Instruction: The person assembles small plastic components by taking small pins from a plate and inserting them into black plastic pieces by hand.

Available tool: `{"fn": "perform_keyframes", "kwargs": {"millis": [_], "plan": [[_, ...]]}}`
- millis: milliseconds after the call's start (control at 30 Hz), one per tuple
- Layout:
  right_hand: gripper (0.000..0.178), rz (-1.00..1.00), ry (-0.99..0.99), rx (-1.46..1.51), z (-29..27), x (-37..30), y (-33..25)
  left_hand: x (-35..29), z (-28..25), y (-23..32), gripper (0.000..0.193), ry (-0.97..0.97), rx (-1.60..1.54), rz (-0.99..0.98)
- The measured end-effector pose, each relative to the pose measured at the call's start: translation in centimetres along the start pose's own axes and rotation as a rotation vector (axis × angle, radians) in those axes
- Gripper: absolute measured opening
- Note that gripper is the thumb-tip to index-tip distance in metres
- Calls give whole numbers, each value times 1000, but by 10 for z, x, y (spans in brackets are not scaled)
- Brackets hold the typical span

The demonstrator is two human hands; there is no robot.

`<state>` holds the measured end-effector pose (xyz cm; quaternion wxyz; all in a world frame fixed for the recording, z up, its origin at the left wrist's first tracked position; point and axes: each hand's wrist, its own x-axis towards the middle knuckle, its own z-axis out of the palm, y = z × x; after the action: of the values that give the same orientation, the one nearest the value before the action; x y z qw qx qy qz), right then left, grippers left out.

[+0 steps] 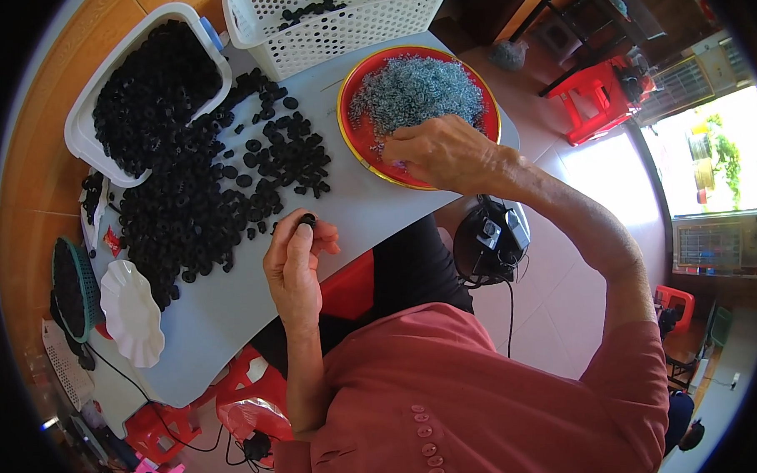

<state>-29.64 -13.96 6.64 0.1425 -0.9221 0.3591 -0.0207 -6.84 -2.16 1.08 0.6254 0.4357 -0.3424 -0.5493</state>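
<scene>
My left hand (pixel 293 269) is closed on a small round black part (pixel 308 220), held between thumb and fingers above the table's near edge. My right hand (pixel 446 155) dips its bent fingertips into a red bowl (pixel 358 141) with a yellow rim. A heap of tiny shiny metal pieces (pixel 419 89) fills that bowl; their exact kind is too small to tell. The fingers are pinched together, and what they hold, if anything, is hidden. Left of both hands, a large pile of loose black parts (pixel 178 218) spreads over the grey table (pixel 223 334).
A white tub (pixel 81 134) full of black parts lies tipped at the far left. Behind stands a white perforated basket (pixel 346 37). A white scalloped dish (pixel 131 316) and a green basket (pixel 84 284) sit at the left. Red stools (pixel 595 100) stand on the floor.
</scene>
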Motion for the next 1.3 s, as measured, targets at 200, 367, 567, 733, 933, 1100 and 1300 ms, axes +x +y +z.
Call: {"fn": "perform_keyframes", "kwargs": {"millis": [200, 367, 567, 733, 933, 1100, 1300], "plan": [[12, -234, 132, -139, 9, -6, 9, -1, 2, -4, 24, -10, 9, -24], [8, -205, 215, -187, 10, -1, 4, -2, 6, -9, 25, -42, 20, -31], [11, -141, 363, 358, -1, 20, -41, -4, 0, -9, 27, -82, 19, -5], [12, -262, 306, 499, 14, 38, -71, -3, -3, -6, 25, -66, -66, -34], [12, -323, 307, 540, 17, 49, -84, -5, -14, -4, 27, -52, -55, -13], [11, -329, 294, 589, 21, 56, -87, -5, -20, -2, 28, -45, -93, 7], [18, -211, 226, 737, 26, 62, -99, -6, -22, 1, 27, -30, -250, 9]]}}
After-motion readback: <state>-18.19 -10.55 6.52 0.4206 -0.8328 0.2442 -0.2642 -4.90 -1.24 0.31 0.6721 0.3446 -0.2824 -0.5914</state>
